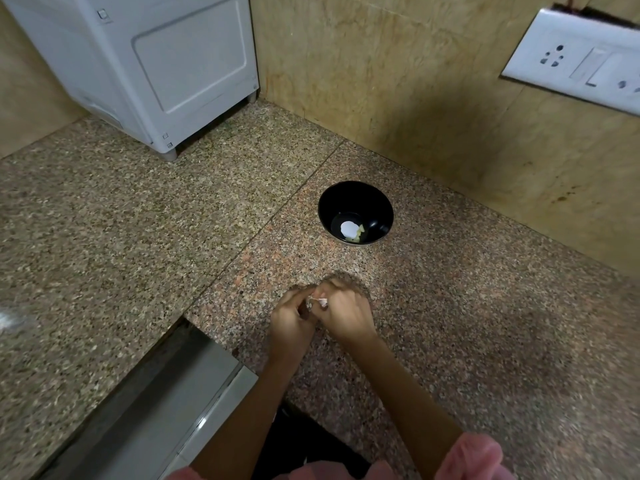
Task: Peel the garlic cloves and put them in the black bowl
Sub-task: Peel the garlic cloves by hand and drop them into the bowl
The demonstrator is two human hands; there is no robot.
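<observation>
Your left grip point(291, 322) and right grip point(348, 317) both pinch the garlic clove point(317, 301), likely to tear its skin; the black bowl point(346, 199) stands nearby (short transfer).

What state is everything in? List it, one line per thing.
garlic clove, papery skin on it, pinched between both hands
left hand, holds the garlic clove
right hand, holds the garlic clove
black bowl, upright on the counter, apart from the hands
peeled pieces, lying in the black bowl
wall socket, nothing plugged in
</observation>
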